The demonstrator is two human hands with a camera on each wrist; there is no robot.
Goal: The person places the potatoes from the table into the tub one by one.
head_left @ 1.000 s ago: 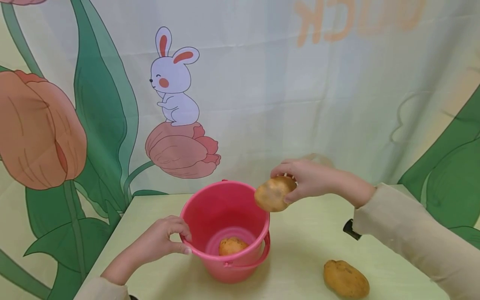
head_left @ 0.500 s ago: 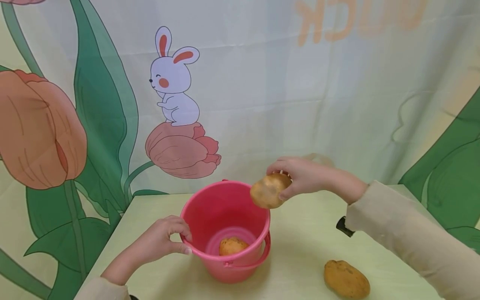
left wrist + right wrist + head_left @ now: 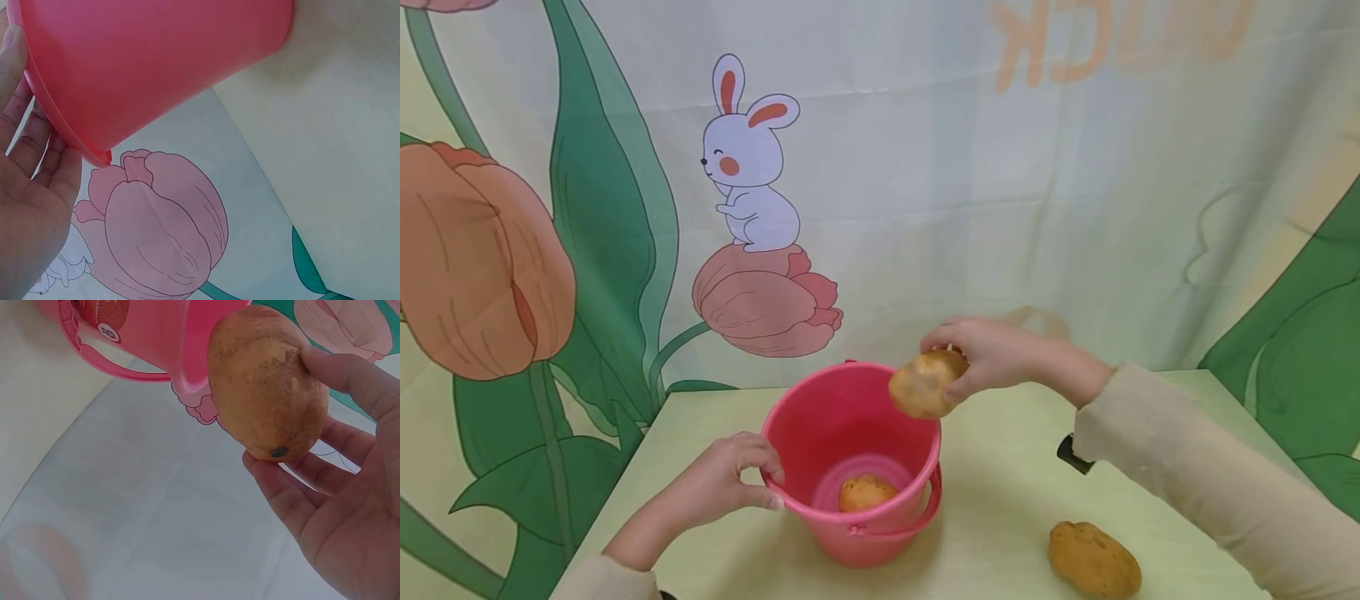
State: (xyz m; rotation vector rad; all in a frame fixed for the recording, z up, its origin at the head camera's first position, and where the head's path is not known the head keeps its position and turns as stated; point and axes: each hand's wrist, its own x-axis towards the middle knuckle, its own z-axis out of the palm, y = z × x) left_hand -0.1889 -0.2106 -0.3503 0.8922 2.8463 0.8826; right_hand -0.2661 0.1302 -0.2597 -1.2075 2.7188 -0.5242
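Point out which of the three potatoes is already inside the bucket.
The small potato on the floor of the pink bucket. Another potato is gripped above the rim by the right hand; a third potato lies on the table.

Pale green table (image 3: 1000,467): pink bucket (image 3: 850,433) + 1 potato (image 3: 1093,558) on it.

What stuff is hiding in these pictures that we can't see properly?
- Head view: the potato in the bucket is partly hidden by the pink bucket rim.
- Head view: the black thing at the right sleeve is mostly covered; unclear what it is.
- Head view: orange letters on the backdrop are cut off by the top edge.
- Right wrist view: the bucket label is cut off, unreadable.
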